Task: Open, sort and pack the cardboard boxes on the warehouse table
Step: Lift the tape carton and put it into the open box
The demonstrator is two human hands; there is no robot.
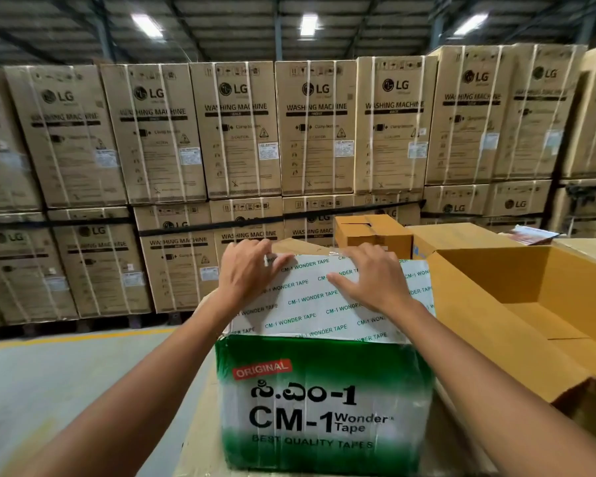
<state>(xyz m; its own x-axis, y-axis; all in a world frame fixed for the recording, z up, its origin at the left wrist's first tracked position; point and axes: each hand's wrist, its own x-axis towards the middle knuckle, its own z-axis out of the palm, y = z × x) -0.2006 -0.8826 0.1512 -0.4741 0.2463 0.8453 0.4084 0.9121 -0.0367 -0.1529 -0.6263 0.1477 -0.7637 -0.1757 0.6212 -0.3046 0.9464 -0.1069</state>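
Packing was judged barely begun: left hand (pixel 246 270) and right hand (pixel 370 275) lay flat, grasping nothing, on the tape carton (pixel 324 401) flap, beside an open empty box (pixel 516 304).

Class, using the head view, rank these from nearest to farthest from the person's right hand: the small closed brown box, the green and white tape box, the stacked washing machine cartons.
1. Green and white tape box: directly under the right hand, which rests on its top flap.
2. Small closed brown box: just behind the hand, on the table.
3. Washing machine cartons: stacked across the aisle, far behind.
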